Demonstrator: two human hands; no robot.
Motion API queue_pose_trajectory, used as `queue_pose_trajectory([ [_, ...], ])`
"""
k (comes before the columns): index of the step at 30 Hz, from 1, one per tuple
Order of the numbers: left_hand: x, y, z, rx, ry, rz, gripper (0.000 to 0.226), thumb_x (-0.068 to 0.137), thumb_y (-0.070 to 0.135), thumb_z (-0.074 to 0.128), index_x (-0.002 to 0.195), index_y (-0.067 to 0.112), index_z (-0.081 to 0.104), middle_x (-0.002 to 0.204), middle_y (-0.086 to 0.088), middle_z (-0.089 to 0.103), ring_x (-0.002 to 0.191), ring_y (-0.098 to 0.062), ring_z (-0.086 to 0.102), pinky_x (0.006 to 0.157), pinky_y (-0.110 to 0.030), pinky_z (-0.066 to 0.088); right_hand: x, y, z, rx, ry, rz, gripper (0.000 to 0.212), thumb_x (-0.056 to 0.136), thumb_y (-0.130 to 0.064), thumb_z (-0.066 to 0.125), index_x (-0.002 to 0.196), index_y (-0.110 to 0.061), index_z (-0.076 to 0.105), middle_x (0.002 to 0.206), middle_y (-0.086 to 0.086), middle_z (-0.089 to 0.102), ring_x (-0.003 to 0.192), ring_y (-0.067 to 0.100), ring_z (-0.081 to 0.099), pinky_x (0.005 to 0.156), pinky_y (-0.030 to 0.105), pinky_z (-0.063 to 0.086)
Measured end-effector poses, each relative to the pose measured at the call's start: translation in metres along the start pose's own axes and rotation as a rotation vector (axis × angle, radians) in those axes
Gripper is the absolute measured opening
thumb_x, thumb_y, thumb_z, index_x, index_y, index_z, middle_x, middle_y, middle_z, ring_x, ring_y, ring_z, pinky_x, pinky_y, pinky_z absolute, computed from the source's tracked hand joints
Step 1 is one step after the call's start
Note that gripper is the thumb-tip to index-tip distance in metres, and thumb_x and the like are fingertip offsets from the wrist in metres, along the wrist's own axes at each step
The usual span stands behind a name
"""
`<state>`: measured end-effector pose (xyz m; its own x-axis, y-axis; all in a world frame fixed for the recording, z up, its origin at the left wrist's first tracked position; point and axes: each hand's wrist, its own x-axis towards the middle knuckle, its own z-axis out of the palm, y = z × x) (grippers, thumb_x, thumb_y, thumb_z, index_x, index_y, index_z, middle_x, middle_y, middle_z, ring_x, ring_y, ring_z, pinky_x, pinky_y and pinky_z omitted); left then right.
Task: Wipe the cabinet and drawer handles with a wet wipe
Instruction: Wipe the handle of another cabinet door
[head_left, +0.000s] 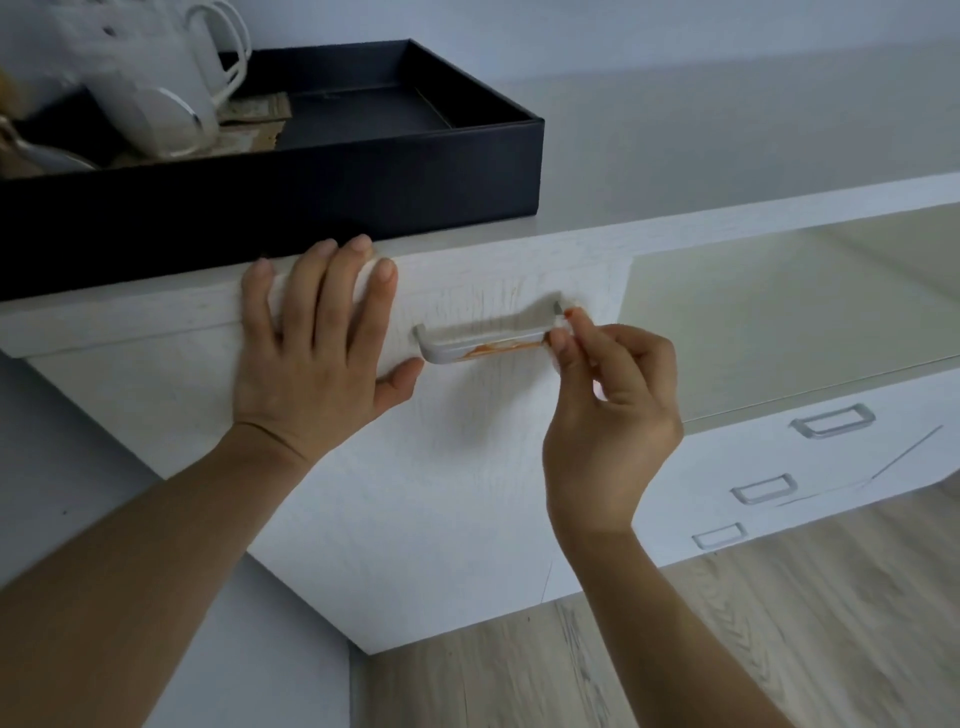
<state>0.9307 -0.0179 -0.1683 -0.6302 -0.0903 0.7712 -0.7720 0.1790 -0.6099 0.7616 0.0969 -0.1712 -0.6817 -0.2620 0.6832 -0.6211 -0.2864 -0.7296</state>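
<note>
Head view: right hand (608, 410) pinches wipe (563, 325) against stained handle (488, 345)

My cabinet front (441, 467) looks matt, white, faintly wood-grained. The handle (483, 345) seems smooth satin metal, orange-smeared. Lower right, pale wood-look floor (779, 623).

left hand (317, 358) on drawer (467, 441), right hand (608, 415) pinching wipe (563, 325)

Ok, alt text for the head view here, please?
A right hand pinches a wet wipe against the right end of an orange-smeared drawer handle, while the left hand presses flat on the white drawer front.
</note>
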Motion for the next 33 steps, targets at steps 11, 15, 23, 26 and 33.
queue_pose_trajectory([
  [11, -0.0010, 0.0013, -0.0030, -0.019, 0.002, 0.012, 0.072, 0.094, 0.056, 0.036, 0.136, 0.000, 0.021, 0.136, -0.024, 0.031, 0.124, -0.036, 0.035, 0.101, -0.057, 0.033, -0.0040, 0.0021, -0.0008, 0.011, 0.010, -0.031, 0.020, 0.081, -0.004, 0.071, 0.101, -0.004, 0.071, 0.088, 0.004, 0.057, 0.079, 0.005, 0.054, 0.073, 0.012, 0.049],
  [15, -0.0008, 0.0017, -0.0013, -0.025, 0.009, 0.010, 0.071, 0.094, 0.055, 0.036, 0.135, 0.000, 0.021, 0.136, -0.024, 0.030, 0.124, -0.037, 0.034, 0.100, -0.058, 0.030, -0.0027, 0.0045, 0.0000, -0.012, 0.015, -0.039, 0.018, 0.082, -0.002, 0.070, 0.100, -0.004, 0.071, 0.089, 0.003, 0.055, 0.076, 0.009, 0.056, 0.070, 0.012, 0.049],
  [23, -0.0010, 0.0031, -0.0019, -0.019, 0.012, 0.001, 0.071, 0.093, 0.055, 0.037, 0.135, 0.000, 0.020, 0.135, -0.024, 0.030, 0.124, -0.038, 0.034, 0.101, -0.058, 0.024, -0.0076, -0.0002, 0.0037, -0.013, -0.021, -0.096, 0.017, 0.079, 0.000, 0.072, 0.096, -0.002, 0.072, 0.087, 0.000, 0.055, 0.074, 0.007, 0.057, 0.069, 0.005, 0.046],
  [26, -0.0010, 0.0024, -0.0007, -0.017, 0.010, -0.002, 0.072, 0.093, 0.055, 0.037, 0.136, 0.000, 0.019, 0.136, -0.024, 0.029, 0.124, -0.038, 0.033, 0.101, -0.058, 0.024, -0.0067, -0.0015, 0.0039, 0.010, -0.001, -0.024, 0.017, 0.080, -0.002, 0.071, 0.097, -0.004, 0.072, 0.088, -0.001, 0.056, 0.078, 0.005, 0.055, 0.069, 0.007, 0.047],
  [33, -0.0016, 0.0035, -0.0005, -0.015, 0.012, -0.006, 0.073, 0.093, 0.055, 0.037, 0.137, 0.001, 0.018, 0.136, -0.024, 0.029, 0.124, -0.037, 0.033, 0.101, -0.058, 0.024, -0.0003, 0.0004, -0.0021, 0.055, 0.004, 0.070, 0.014, 0.083, -0.011, 0.070, 0.096, -0.011, 0.072, 0.089, -0.003, 0.060, 0.078, 0.004, 0.058, 0.071, 0.009, 0.047],
])
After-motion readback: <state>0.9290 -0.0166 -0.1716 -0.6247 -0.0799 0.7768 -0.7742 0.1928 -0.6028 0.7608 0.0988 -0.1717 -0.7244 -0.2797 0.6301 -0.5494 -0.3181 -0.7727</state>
